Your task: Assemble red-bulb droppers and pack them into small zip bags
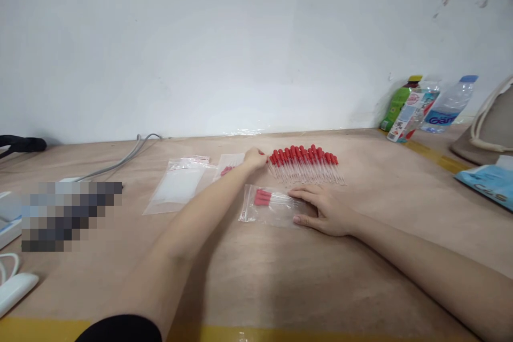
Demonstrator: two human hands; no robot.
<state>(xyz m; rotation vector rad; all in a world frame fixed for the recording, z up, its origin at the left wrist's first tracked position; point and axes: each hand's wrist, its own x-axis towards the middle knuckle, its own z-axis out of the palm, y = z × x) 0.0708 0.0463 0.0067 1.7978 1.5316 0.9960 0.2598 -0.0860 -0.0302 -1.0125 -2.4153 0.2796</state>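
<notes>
Several droppers (306,163) with red bulbs and thin clear stems lie side by side in a heap toward the back. At the heap's left end, my left hand (255,160) has its fingers closed, and a bit of red bulb shows at them. Nearer to me lies a clear zip bag (276,217) with a few red-bulbed droppers (263,197) inside, bulbs pointing left. My right hand (326,211) rests on the bag's right end, thumb and fingers apart. Behind my left forearm, another bag (230,160) with red bulbs in it is partly hidden.
A stack of flat zip bags (180,181) lies to the left. A grey cable (120,160) runs toward a blurred-out patch. Bottles (451,104) stand against the wall at right, near a blue packet (487,184) and a beige bag (492,123).
</notes>
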